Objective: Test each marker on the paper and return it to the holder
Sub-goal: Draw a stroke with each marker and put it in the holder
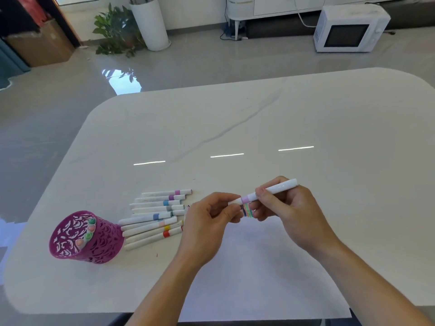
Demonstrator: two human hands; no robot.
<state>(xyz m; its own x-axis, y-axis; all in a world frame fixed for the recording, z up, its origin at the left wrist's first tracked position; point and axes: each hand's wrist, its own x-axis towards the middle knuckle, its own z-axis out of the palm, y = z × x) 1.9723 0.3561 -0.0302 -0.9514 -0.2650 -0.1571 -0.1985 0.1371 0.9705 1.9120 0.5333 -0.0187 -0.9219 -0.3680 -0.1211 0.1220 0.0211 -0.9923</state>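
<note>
Head view shows me the purple holder point(101, 245) on the white table point(259, 125), with four stored markers point(88, 229) poking up at its rim. Just right of the holder I see a row of loose markers point(153, 216) lying flat. Farther right of the holder, over the paper point(259, 274), the right hand point(289, 212) grips the barrel of a pink-banded marker point(281, 186) and the left hand point(207, 222) pinches its cap end. Colour strokes point(247, 211) show on the sheet between the hands.

The left forearm point(164, 290) and right forearm point(364, 274) enter from the near edge and converge at mid-scene. The left hand point(209, 217), fingers curled, pinches the left end of a marker point(274, 189). The right hand point(292, 208) grips its barrel, fingers wrapped.
</note>
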